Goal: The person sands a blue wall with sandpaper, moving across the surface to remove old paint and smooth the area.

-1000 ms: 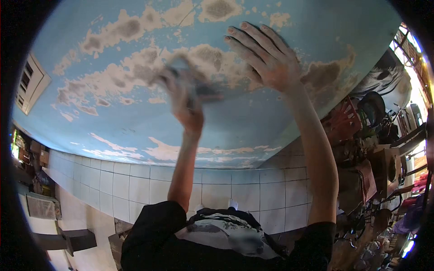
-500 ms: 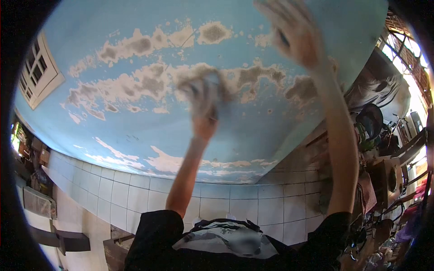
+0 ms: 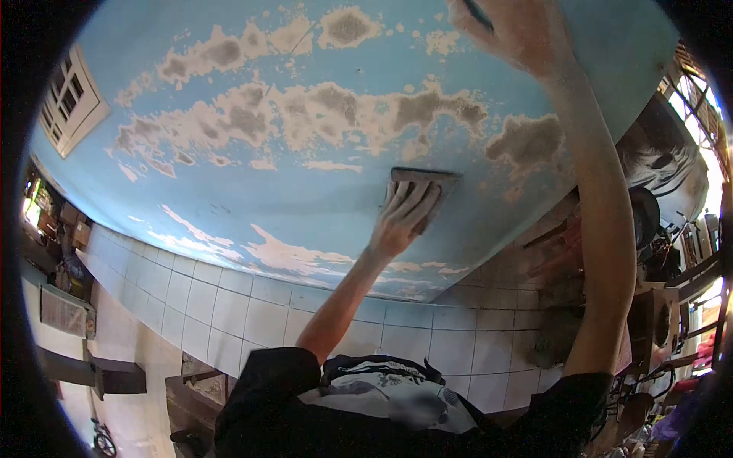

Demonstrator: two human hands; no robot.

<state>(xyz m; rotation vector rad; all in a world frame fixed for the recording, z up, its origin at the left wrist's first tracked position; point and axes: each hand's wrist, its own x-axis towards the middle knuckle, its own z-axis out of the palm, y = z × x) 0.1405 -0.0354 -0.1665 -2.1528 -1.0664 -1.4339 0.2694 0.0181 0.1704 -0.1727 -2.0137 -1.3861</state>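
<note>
On the blue wall (image 3: 328,206), pale and grey patches show where the paint has come off. My left hand (image 3: 406,217) is closed on a flat grey block (image 3: 426,175), which rests against the wall below and right of the central patches. Pale dust coats its fingers. Up at the top right, my right hand (image 3: 523,34) is near the wall, above the right-hand grey patch (image 3: 525,143). Its fingertips are cut off by the frame's top edge, and whether it holds anything cannot be made out.
White tiles (image 3: 263,309) run along the lower part of the wall. A white-framed window (image 3: 72,103) is at the left. Cluttered items and a dark round object (image 3: 644,215) stand at the right. A wheel (image 3: 104,440) shows at the bottom left.
My left hand has moved right and slightly down along the wall with the block, which now shows sharply. My right hand has shifted right and up. The whole view has turned slightly.
</note>
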